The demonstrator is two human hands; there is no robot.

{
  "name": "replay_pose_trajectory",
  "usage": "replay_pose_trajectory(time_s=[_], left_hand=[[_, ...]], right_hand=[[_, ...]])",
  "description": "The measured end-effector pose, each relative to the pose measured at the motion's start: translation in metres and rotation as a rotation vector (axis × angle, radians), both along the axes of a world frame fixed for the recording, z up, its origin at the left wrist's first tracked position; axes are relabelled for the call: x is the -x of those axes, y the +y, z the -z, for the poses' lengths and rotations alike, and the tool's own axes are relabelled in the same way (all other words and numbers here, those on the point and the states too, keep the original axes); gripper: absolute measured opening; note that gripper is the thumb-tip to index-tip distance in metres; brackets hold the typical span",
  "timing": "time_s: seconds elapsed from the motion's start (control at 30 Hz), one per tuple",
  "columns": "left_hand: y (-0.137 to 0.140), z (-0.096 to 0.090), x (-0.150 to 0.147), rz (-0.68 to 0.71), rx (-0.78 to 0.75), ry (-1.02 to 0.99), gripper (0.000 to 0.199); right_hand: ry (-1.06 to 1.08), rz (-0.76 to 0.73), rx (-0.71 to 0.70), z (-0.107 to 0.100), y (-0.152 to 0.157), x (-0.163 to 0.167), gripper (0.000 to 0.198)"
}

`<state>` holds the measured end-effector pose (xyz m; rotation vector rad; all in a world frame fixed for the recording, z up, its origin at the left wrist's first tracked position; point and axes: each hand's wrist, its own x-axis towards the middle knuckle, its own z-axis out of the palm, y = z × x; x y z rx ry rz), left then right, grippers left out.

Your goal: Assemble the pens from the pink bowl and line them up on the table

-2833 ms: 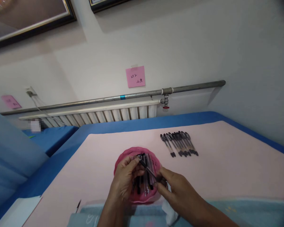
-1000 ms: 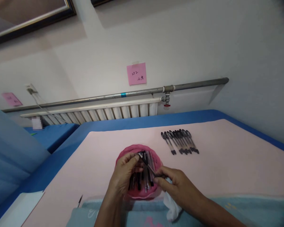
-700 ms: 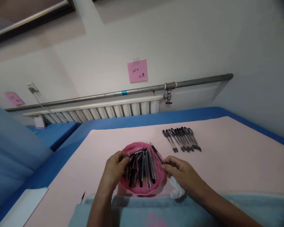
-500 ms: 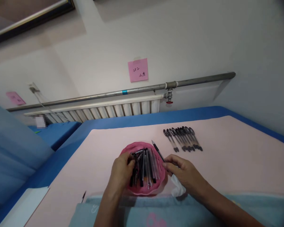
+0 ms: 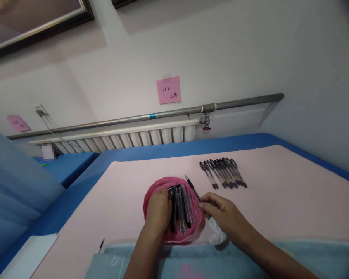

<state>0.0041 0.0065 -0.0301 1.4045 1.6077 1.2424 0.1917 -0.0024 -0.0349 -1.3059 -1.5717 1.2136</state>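
Pen (image 5: pixel 193 188) pinched in right hand (image 5: pixel 222 211), tip pointing away near the rim of a pink bowl (image 5: pixel 165 181), left hand (image 5: pixel 159 209) inside it beside pen parts (image 5: pixel 180 209), its grip hidden, white tissue (image 5: pixel 217 232) below right hand, row of pens (image 5: pixel 222 173) lying beyond on pink sheet (image 5: pixel 293 193).

Left hand (image 5: pixel 159 211): fingertips hidden behind its back; grip unreadable. Basket (image 5: pixel 147 195): left interior covered by same hand. Inner pens (image 5: pixel 180 211): overlapping, count uncertain. Held pen (image 5: pixel 193 189): rear end concealed in right hand (image 5: pixel 221 213). Tissue (image 5: pixel 217 233): top obscured. Far-left note (image 5: pixel 19 123): writing illegible. Frame (image 5: pixel 42 34), curtain (image 5: pixel 14 197), towel (image 5: pixel 218 263): cropped by picture edges.
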Motion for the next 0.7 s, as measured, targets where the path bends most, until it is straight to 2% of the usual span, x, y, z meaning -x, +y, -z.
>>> replay_pose_trajectory(time_s=[0.13,0.2,0.37,0.43,0.57,0.7], left_hand=[[0.001,-0.002,0.001,-0.060,0.008,-0.037,0.026],[0.002,-0.004,0.005,-0.063,0.038,-0.137,0.026],[0.003,-0.011,0.018,0.035,0.233,-0.781,0.014],[0.001,-0.013,0.018,0.061,0.242,-0.930,0.015],[-0.003,-0.015,0.012,0.126,0.269,-1.012,0.019],[-0.005,-0.017,0.010,0.131,0.270,-1.036,0.019]], right_hand=[[-0.010,0.001,-0.015,-0.004,-0.002,0.001,0.015],[-0.021,-0.017,-0.029,-0.009,-0.006,0.003,0.014],[-0.081,-0.174,-0.062,-0.019,-0.018,0.011,0.011],[-0.102,-0.215,-0.085,-0.020,-0.021,0.013,0.010],[-0.122,-0.218,-0.104,-0.018,-0.022,0.016,0.011],[-0.123,-0.213,-0.095,-0.019,-0.021,0.015,0.011]])
